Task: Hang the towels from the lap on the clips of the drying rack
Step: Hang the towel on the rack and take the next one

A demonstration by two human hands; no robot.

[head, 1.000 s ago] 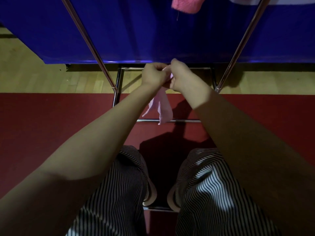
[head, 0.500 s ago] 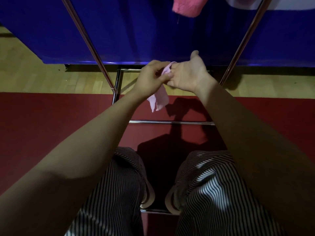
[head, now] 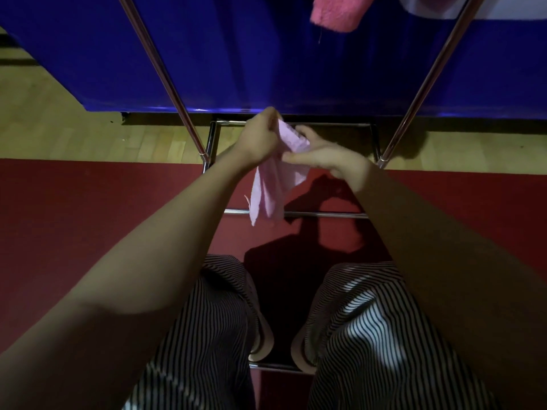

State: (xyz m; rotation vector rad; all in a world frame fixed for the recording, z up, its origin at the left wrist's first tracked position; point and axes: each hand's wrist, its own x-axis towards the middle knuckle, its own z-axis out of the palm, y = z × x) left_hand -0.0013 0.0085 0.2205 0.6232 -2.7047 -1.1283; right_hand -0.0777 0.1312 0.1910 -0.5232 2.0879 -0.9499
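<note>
A red mat (head: 88, 208) covers the floor, with a strip of pale wood (head: 59, 125) beyond it and a blue curtain (head: 266, 60) behind. The chrome drying rack (head: 165, 78) stands in front of the curtain, its poles slanting up on either side. Between the poles, the left hand (head: 260, 137) grips the top of a light pink towel (head: 272, 187), fingers curled round it. Just beside it, the right hand (head: 331, 161) pinches the same towel's edge. The rest of the cloth hangs loose below both hands, above the striped trousers (head: 207, 321). A darker pink towel (head: 337, 16) hangs at the top edge.
</note>
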